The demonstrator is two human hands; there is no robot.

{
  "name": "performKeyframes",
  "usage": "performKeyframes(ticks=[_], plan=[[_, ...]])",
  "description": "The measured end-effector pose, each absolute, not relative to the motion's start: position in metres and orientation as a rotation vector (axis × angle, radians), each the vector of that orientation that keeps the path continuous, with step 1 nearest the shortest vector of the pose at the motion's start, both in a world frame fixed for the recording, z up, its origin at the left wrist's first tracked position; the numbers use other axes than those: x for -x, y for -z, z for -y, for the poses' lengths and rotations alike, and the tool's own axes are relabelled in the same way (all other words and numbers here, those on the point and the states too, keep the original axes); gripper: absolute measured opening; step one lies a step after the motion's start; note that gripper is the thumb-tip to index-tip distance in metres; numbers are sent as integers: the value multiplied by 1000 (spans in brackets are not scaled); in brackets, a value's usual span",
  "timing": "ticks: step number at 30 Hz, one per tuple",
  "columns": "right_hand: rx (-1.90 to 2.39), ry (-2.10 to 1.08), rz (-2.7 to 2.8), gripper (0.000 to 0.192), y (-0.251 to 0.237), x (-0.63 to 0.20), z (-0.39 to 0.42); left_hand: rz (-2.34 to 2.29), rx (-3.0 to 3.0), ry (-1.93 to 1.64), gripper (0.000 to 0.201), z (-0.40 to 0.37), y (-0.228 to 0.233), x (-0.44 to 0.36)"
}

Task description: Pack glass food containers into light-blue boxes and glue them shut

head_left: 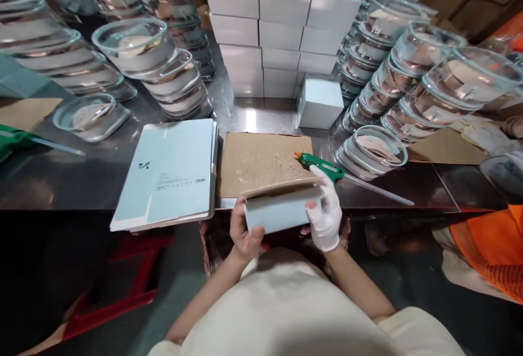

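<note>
- Both hands on one pale blue carton, held at the near edge of the steel table, just in front of the cardboard sheet.
- Our left hand, bare, is wrapped round the carton's left end; our right hand, in a white glove, clamps the right end with fingers over the top flap.
- Carton looks folded up into shape; top flap appears down, but we can't tell if it is glued.
- Green glue gun lies on the table just behind the gloved hand, nozzle towards the cardboard sheet, which is speckled with glue blobs.
- Done, as we judge it: a wall of finished blue boxes stacked at the back, one more box set apart in front.
- Left: a pile of flat carton blanks beside the sheet, and rows of stacked glass bowls on both sides not yet boxed.
- Hidden: carton's underside and inside; we can't see whether anything is in it.
- Cut off at right: someone in orange, only partly in view.
</note>
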State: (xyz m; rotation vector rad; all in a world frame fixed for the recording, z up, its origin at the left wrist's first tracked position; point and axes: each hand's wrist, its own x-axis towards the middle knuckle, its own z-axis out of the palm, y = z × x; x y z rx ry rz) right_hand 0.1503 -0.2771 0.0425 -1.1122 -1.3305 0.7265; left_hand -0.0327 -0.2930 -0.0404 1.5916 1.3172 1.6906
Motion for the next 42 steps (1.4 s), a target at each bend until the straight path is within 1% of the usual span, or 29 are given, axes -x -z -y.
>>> performKeyframes(ticks=[1,3,6,8,10,12,14,16,20,22,24,29,31,33,35,37,41,42], plan=[[1137,-691,1219,39,-45,-140,277,-1335,-1538,-1745,59,292,42,32],[1130,-664,1105,44,-51,-129,275,-1262,-1556,-1882,54,288,45,36],[1117,-715,1150,49,-56,-138,274,-1111,-1850,-1913,63,278,42,53],[1193,-784,1222,43,-54,-160,276,-1054,-2029,-1833,72,272,38,67],[1437,-733,1266,36,-49,-188,276,-1087,-2075,-1737,79,267,33,77],[1835,-575,1270,43,-42,-216,272,-1116,-2057,-1653,79,263,31,80],[2210,-505,1276,46,-33,-234,263,-1106,-2044,-1630,71,258,32,77],[2364,-623,1248,44,-24,-243,252,-1107,-2039,-1670,62,252,33,71],[2221,-823,1068,22,-10,-243,236,-1150,-1935,-1856,51,252,27,57],[2138,-876,1015,17,-7,-239,239,-1170,-1874,-1907,43,261,22,56],[2063,-894,980,18,-7,-235,249,-1237,-1773,-1891,38,274,18,57],[1765,-755,911,35,-26,-230,285,-1409,-1493,-1748,32,299,22,61],[1618,-768,882,40,-38,-231,290,-1427,-1441,-1739,31,302,24,60],[1486,-996,910,39,-47,-230,290,-1448,-1402,-1720,32,303,24,57],[1391,-1279,951,32,-48,-227,288,-1474,-1352,-1689,35,303,22,53],[1410,-1374,974,29,-43,-221,290,-1490,-1314,-1657,37,302,20,49],[1512,-1189,1047,37,-33,-210,308,-1479,-1375,-1594,33,298,15,39],[1520,-1140,1110,34,-32,-208,314,-1468,-1406,-1580,32,296,14,36]])
